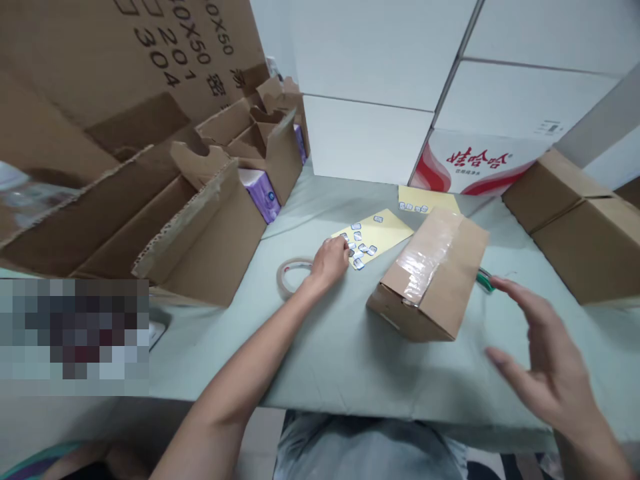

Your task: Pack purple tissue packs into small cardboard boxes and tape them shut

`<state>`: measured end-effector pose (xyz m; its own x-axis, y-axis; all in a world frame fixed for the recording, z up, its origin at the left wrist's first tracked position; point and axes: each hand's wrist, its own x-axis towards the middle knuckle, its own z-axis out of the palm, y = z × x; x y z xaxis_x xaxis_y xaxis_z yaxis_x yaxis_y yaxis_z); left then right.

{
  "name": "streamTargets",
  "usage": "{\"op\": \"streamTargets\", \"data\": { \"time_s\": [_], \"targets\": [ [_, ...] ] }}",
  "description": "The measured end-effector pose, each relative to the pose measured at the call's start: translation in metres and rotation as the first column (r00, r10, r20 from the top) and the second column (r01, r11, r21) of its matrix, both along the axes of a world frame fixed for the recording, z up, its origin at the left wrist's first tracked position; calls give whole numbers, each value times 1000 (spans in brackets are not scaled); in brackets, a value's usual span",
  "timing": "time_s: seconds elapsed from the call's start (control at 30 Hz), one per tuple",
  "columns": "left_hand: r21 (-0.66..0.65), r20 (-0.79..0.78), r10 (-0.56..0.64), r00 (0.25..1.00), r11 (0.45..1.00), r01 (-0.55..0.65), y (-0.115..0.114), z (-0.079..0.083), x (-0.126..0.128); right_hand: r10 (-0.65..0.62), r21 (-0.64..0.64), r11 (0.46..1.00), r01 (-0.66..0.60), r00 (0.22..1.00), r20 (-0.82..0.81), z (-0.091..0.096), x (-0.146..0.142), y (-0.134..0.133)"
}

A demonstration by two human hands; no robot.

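A taped cardboard box [453,267] stands on the table in front of me, clear tape running along its top. My left hand [330,261] is at the left edge of a yellow sheet [393,230] that carries several small pale stickers [363,249] with dark borders. Its fingers are curled together over the stickers, and their tips are hidden. Just left of that hand lies a roll of tape [285,280], partly covered by the wrist. My right hand [547,360] hovers right of the box, fingers apart, holding nothing. A green-handled tool [485,281] lies partly behind the box.
Open cardboard boxes [200,247] line the left side, with a purple packet [264,197] among them. A second yellow sheet [425,198] lies at the back. A closed carton [590,227] stands at right. White cartons [367,137] wall off the far side.
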<state>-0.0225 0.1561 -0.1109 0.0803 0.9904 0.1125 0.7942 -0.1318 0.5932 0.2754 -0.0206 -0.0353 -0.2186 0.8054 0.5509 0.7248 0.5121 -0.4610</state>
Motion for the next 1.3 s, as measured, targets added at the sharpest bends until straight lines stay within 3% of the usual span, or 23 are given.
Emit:
{"op": "streamTargets", "data": {
  "time_s": [0.1, 0.23, 0.33, 0.4, 0.53, 0.77, 0.93, 1.03, 1.17, 1.3],
  "targets": [
    [88, 162, -50, 986, 996, 36, -26, 21, -14, 139, -48, 990, -131, 960, 242, 9, -22, 3],
    [231, 340, -250, 907, 957, 177, -87, 47, -21, 172, -85, 984, -157, 961, 218, 2, -19, 22],
    [384, 401, -408, 820, 888, 253, -125, 47, -2, 192, -90, 980, -179, 967, 168, -3, -7, 28],
    [469, 391, -451, 802, 848, 248, -135, 40, 18, 189, -92, 980, -176, 969, 160, -4, -3, 28],
    [532, 319, -456, 831, 812, 241, -130, 27, 47, 188, -88, 980, -176, 970, 152, -6, -3, 28],
    [592, 232, -459, 858, 766, 250, -117, 17, 56, 167, -65, 985, -159, 974, 154, -12, -6, 28],
    [627, 233, -475, 849, 741, 243, -116, 11, 62, -37, 25, 999, 34, 993, 113, -28, -32, 19],
    [620, 214, -464, 860, 744, 247, -116, 9, 62, -162, 122, 980, 154, 985, 63, -43, -48, 19],
    [629, 233, -406, 884, 756, 181, -113, 6, 58, -188, 172, 969, 178, 981, 43, -49, -55, 23],
    [534, 409, -372, 833, 838, 111, -109, 1, 57, -185, 150, 973, 175, 981, 58, -47, -51, 24]
  ]
}}
